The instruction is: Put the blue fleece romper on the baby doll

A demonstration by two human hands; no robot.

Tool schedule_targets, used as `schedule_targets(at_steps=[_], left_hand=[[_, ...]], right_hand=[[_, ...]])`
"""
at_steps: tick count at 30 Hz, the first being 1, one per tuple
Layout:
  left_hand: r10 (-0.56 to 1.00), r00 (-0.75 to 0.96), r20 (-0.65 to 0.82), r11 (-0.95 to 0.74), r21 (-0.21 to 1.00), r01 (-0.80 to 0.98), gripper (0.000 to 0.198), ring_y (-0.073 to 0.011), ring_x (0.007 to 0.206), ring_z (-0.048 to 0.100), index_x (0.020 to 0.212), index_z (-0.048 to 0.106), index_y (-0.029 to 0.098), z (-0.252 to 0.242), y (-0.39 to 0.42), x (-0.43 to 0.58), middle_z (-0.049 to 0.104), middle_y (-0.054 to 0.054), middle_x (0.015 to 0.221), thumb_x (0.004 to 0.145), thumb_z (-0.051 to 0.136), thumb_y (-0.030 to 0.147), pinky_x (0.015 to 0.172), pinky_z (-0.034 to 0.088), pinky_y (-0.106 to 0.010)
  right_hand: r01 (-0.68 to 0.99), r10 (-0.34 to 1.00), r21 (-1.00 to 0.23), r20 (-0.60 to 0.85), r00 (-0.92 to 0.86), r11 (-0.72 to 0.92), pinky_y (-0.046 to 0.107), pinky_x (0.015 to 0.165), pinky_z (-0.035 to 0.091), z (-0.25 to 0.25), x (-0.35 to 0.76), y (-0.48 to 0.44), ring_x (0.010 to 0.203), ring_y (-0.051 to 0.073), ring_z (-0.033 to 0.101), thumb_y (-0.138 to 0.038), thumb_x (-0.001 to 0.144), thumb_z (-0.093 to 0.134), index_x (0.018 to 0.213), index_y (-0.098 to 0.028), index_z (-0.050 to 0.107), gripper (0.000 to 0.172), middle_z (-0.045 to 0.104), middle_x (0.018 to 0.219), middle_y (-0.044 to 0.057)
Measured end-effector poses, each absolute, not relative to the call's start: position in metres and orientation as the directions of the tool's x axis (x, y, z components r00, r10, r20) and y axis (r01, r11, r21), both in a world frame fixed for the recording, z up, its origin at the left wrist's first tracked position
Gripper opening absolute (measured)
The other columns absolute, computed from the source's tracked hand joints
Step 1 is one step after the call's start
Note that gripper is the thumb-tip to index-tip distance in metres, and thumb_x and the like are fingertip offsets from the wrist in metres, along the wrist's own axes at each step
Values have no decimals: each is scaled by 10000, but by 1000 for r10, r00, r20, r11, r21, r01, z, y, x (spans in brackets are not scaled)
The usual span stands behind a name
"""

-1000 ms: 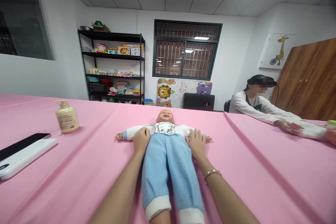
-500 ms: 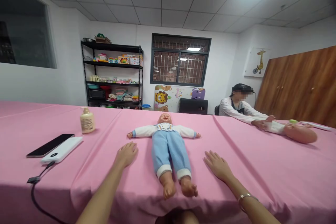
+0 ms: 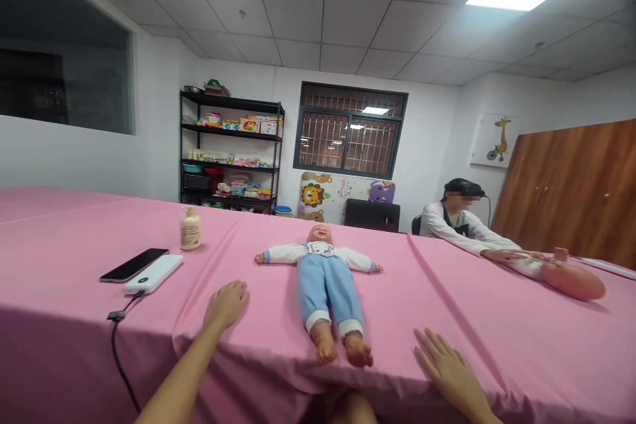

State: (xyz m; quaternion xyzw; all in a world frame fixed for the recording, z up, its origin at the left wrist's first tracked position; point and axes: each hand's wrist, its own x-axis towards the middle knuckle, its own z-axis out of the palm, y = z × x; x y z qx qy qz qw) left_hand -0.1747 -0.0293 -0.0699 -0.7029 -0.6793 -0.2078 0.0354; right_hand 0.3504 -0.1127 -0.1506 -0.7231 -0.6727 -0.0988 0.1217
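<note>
A baby doll (image 3: 328, 285) in blue trousers and a white top with a bib lies on its back on the pink tablecloth (image 3: 392, 318), feet toward me and arms spread wide. To its left, my left hand (image 3: 227, 305) rests palm down on the cloth, holding nothing, its fingers loosely stretched. My right hand (image 3: 450, 368) lies flat near the table's front edge, right of the doll's feet, with its fingers spread. Neither hand touches the doll.
On the left stand a pump bottle (image 3: 190, 230), a dark phone (image 3: 134, 265) and a white power bank (image 3: 154, 274) with a black cable. Across at the right, a person (image 3: 454, 215) wearing a headset handles another doll (image 3: 571, 277). Behind are a black shelf (image 3: 231, 139) and wooden cabinets (image 3: 571, 185).
My right hand has moved back toward the table edge and to the right, away from the doll. The left hand stays beside the doll, slightly farther off. The view has tilted up.
</note>
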Motion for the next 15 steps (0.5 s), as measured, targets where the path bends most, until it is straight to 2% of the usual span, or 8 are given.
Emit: schedule_targets(at_steps=[7, 15], left_hand=[[936, -54, 347, -44, 266, 963, 289, -242, 1019, 533, 978, 580, 189, -64, -33, -171, 607, -86, 1090, 825, 353, 283, 841, 383, -364], [927, -43, 372, -59, 258, 964, 270, -234, 978, 551, 949, 585, 195, -65, -34, -171, 623, -77, 1053, 819, 361, 270, 796, 392, -345]], right_hand=[[994, 926, -98, 368, 83, -50, 464, 982, 349, -141, 346, -117, 1246, 270, 392, -483, 789, 332, 1224, -284, 526, 516, 478, 1312, 35], [996, 901, -90, 433, 22, 19, 462, 978, 355, -149, 352, -115, 1225, 285, 413, -460, 768, 359, 1169, -284, 574, 488, 515, 1276, 33]])
